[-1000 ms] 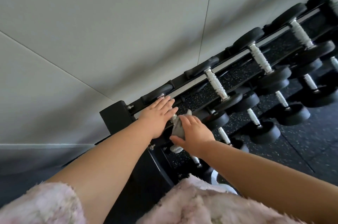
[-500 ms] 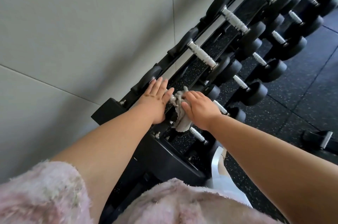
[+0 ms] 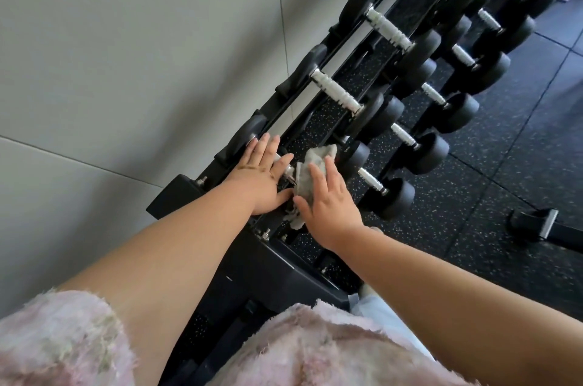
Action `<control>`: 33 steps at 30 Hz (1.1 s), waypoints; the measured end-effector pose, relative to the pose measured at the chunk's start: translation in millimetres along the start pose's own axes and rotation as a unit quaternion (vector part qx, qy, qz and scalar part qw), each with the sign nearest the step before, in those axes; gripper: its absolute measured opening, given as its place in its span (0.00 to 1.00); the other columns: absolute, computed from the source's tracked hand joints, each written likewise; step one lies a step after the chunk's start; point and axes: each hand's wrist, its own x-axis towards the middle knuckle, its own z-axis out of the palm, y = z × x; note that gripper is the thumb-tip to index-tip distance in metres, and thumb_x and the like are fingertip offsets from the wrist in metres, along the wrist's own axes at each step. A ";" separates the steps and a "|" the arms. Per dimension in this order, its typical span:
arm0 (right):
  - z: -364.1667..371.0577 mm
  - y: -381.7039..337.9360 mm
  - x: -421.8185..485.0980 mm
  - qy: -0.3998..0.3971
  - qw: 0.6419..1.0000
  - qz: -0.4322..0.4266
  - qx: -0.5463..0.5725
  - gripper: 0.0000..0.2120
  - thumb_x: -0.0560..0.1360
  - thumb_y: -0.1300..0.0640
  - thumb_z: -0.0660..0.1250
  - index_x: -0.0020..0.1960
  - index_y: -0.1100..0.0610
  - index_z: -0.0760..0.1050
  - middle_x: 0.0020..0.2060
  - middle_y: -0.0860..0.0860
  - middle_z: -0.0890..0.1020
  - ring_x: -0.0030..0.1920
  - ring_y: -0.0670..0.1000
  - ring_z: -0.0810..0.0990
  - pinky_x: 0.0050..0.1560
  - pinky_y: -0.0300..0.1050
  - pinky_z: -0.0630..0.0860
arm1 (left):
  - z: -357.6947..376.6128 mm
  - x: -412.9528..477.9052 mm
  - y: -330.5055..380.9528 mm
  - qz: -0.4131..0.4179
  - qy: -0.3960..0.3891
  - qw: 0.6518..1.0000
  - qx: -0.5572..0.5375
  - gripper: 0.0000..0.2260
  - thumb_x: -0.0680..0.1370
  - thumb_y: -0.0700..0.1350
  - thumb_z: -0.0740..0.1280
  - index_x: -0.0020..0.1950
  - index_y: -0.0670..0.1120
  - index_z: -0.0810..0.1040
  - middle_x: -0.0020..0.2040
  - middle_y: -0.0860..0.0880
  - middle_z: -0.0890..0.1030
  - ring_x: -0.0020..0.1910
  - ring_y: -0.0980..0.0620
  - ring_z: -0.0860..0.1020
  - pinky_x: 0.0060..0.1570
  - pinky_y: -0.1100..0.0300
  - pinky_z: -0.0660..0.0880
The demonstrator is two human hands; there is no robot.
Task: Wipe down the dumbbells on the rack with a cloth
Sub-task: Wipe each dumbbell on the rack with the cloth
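Grey cloth (image 3: pixel 313 172), crumpled, lies under the right hand (image 3: pixel 328 201), whose fingers are laid nearly straight over it and press it down on the near end of the closest dumbbell (image 3: pixel 245 135); a frayed corner of it sticks out below the thumb. Just beside it, the left hand (image 3: pixel 263 176) rests flat on the same dumbbell with fingers straight and slightly spread, fingertips reaching the black far head. A short stretch of the chrome handle shows between the two hands. This dumbbell sits at the near end of the top tier of a black rack (image 3: pixel 176 195), which runs away along a pale grey wall (image 3: pixel 126 54). More dumbbells (image 3: pixel 335 91) with ribbed silver handles and black round heads line the same tier, and smaller ones (image 3: pixel 396 195) sit on the lower tiers to the right. Black rubber floor (image 3: pixel 520 165) with light speckles lies under the rack. Both forearms are bare, and fluffy pink sleeves (image 3: pixel 56 338) fill the bottom edge.
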 end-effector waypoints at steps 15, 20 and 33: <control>10.2 -17.8 -11.2 -0.001 0.980 0.132 0.146 0.39 0.82 0.35 0.57 0.84 0.52 0.46 0.82 0.51 0.56 0.80 0.51 0.57 0.79 0.48 0.58 | -1.2 -1.1 2.8 -0.019 0.005 1.000 0.002 0.34 0.84 0.67 0.42 0.84 0.54 0.32 0.79 0.41 0.22 0.77 0.40 0.20 0.76 0.41 0.24; 21.0 1.9 -7.8 -0.040 0.979 0.115 0.162 0.44 0.79 0.36 0.63 0.84 0.50 0.43 0.80 0.51 0.59 0.80 0.52 0.57 0.80 0.51 0.57 | -3.6 -2.8 3.7 -0.023 0.014 1.000 0.001 0.33 0.85 0.65 0.42 0.85 0.54 0.33 0.80 0.41 0.24 0.78 0.40 0.22 0.78 0.40 0.26; -2.1 -14.7 38.2 0.045 0.920 0.243 0.303 0.26 0.75 0.34 0.54 0.65 0.47 0.72 0.55 0.48 0.79 0.53 0.51 0.81 0.57 0.58 0.80 | -13.4 -2.9 -7.9 0.030 0.016 0.998 0.052 0.31 0.87 0.56 0.50 0.85 0.56 0.36 0.85 0.46 0.33 0.83 0.45 0.30 0.81 0.46 0.31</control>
